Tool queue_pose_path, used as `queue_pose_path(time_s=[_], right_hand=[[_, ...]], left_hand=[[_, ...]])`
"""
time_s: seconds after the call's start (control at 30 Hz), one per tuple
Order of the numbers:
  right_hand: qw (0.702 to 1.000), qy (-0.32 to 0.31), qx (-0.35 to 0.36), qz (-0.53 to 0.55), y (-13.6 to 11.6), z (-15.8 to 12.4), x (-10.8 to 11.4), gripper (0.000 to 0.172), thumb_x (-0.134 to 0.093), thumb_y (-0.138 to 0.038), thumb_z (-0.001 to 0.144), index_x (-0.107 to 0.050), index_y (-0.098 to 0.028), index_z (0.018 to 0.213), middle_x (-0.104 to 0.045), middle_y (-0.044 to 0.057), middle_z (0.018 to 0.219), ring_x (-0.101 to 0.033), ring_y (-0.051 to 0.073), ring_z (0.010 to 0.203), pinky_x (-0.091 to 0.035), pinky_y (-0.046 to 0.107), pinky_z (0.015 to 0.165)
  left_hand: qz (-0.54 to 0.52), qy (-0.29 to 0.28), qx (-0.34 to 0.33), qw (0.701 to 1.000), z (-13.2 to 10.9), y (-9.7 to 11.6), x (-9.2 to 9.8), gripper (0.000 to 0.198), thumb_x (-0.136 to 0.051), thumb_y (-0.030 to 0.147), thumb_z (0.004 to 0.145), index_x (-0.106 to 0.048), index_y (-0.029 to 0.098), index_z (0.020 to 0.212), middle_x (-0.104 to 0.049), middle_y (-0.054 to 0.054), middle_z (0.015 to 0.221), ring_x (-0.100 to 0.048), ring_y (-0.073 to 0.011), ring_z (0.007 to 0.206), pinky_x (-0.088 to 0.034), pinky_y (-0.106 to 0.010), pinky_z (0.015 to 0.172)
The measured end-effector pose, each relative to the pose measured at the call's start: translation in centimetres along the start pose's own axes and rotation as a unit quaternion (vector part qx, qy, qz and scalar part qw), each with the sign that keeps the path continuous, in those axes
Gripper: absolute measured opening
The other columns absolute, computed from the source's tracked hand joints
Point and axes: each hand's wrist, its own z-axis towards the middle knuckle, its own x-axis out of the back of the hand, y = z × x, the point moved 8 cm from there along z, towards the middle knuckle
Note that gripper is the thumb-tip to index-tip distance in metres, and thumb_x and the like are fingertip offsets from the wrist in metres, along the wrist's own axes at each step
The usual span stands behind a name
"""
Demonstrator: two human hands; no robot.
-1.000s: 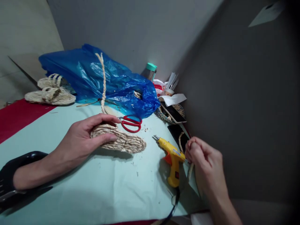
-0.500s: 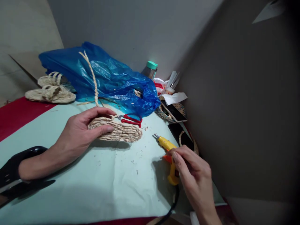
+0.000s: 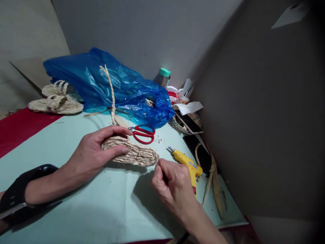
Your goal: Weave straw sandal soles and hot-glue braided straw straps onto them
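Okay, so the braided piece (image 3: 138, 156), kinda sole-shaped, is over the middle of the counter (image 3: 101, 217), left hand (image 3: 95, 149) clamped on its left end, thumb on the near side and fingers along the far side. Can't tell if its underside touches down. Main worry imo: if that grip slackens or squeezes too hard, the rows could shift or twist. The right hand (image 3: 175, 183) is by the other end with its fingers curled together, but whether they're pinching anything or actually touching the rows is hidden. Then the scissors (image 3: 143, 142): the blades point at the left fingertips and are mostly out of sight, so a careless slide that way might mean a nick. Also, the glue gun (image 3: 186, 161) lies just beyond the right hand, which blocks part of the handle; a wrist bump could knock it, and if it's hot (no way to see), it might scorch or smear something. Farther back, the loose braid (image 3: 112, 95) has a split tip that might unravel, and its lower end drops behind the left hand, so no clue if it's attached. Contents of the blue bag (image 3: 88, 78)? Mostly covered.
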Motion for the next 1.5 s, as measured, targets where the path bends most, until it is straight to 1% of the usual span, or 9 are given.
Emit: queue_pose_path(time_s=[0.2,0.37,0.6,0.73,0.9,1.0,1.17,1.33,1.5], right_hand=[[0.999,-0.013,0.004,0.039,-1.0,0.3,-0.2,0.029,-0.040,-0.014,0.094,-0.027,-0.025,0.070,-0.033,-0.006,0.060,-0.034,0.010,0.051,-0.027,0.026,0.052],[0.986,-0.023,-0.013,0.166,-0.8,0.3,0.3,0.025,-0.043,-0.020,0.104,-0.051,-0.021,0.081,-0.055,-0.001,0.076,-0.053,0.013,0.070,-0.040,0.025,0.065],[0.961,0.006,-0.024,0.274,-1.0,-0.2,0.7,0.018,-0.052,-0.017,0.104,-0.065,-0.022,0.091,-0.064,-0.001,0.083,-0.059,0.012,0.078,-0.046,0.024,0.074],[0.937,0.010,-0.060,0.344,-1.2,-0.1,0.6,0.017,-0.057,-0.017,0.101,-0.070,-0.022,0.093,-0.067,-0.001,0.082,-0.063,0.011,0.076,-0.049,0.022,0.071],[0.884,-0.009,-0.114,0.453,-1.0,-0.2,-0.4,0.009,-0.064,-0.022,0.098,-0.073,-0.024,0.095,-0.069,-0.001,0.084,-0.066,0.010,0.078,-0.052,0.021,0.073],[0.869,0.013,-0.142,0.474,-0.7,-0.6,-0.7,0.011,-0.066,-0.028,0.097,-0.070,-0.023,0.089,-0.067,-0.001,0.081,-0.063,0.012,0.076,-0.048,0.024,0.071],[0.887,0.020,-0.176,0.426,-0.4,-1.0,-1.4,0.030,-0.057,-0.035,0.097,-0.055,-0.022,0.070,-0.050,-0.003,0.066,-0.046,0.014,0.064,-0.033,0.031,0.061],[0.859,0.007,-0.213,0.466,0.0,-0.9,-3.0,0.037,-0.052,-0.039,0.095,-0.042,-0.024,0.062,-0.034,-0.006,0.057,-0.032,0.014,0.055,-0.026,0.032,0.053],[0.841,0.009,-0.228,0.491,0.7,-1.0,-3.8,0.046,-0.059,-0.048,0.093,-0.038,-0.024,0.059,-0.030,-0.007,0.056,-0.027,0.012,0.054,-0.023,0.030,0.051]], left_hand=[[-0.001,0.010,-0.018,1.000,0.0,0.3,0.2,0.031,-0.079,0.044,0.080,-0.073,0.025,0.104,-0.079,-0.003,0.107,-0.072,-0.0253,0.100,-0.058,-0.033,0.092],[-0.009,0.033,-0.006,0.999,0.2,0.0,0.6,0.033,-0.079,0.046,0.077,-0.075,0.026,0.103,-0.080,-0.001,0.106,-0.073,-0.0251,0.096,-0.060,-0.031,0.084],[-0.033,0.072,0.003,0.997,0.2,-0.1,0.8,0.028,-0.082,0.048,0.068,-0.079,0.034,0.092,-0.081,0.004,0.095,-0.073,-0.0231,0.089,-0.059,-0.031,0.083],[-0.023,0.082,0.023,0.996,0.3,0.2,1.1,0.031,-0.082,0.049,0.061,-0.080,0.034,0.088,-0.082,0.003,0.094,-0.074,-0.0258,0.088,-0.060,-0.034,0.081],[-0.021,0.092,0.043,0.995,0.3,0.3,1.4,0.032,-0.082,0.049,0.055,-0.080,0.033,0.083,-0.082,0.003,0.088,-0.074,-0.0275,0.086,-0.060,-0.036,0.082],[-0.016,0.094,0.042,0.995,0.3,0.3,1.4,0.032,-0.081,0.048,0.055,-0.080,0.033,0.084,-0.082,0.003,0.089,-0.074,-0.0272,0.086,-0.060,-0.035,0.082],[-0.006,0.090,0.027,0.996,0.4,0.4,1.4,0.030,-0.081,0.048,0.057,-0.080,0.035,0.083,-0.082,0.004,0.088,-0.074,-0.0267,0.085,-0.060,-0.037,0.085],[-0.016,0.088,0.025,0.996,0.3,0.6,1.2,0.029,-0.081,0.045,0.058,-0.079,0.034,0.084,-0.081,0.004,0.089,-0.074,-0.0255,0.087,-0.060,-0.035,0.086],[-0.017,0.083,0.026,0.996,0.2,0.8,1.2,0.029,-0.080,0.043,0.058,-0.079,0.033,0.085,-0.081,0.005,0.091,-0.074,-0.0246,0.088,-0.060,-0.032,0.084]])
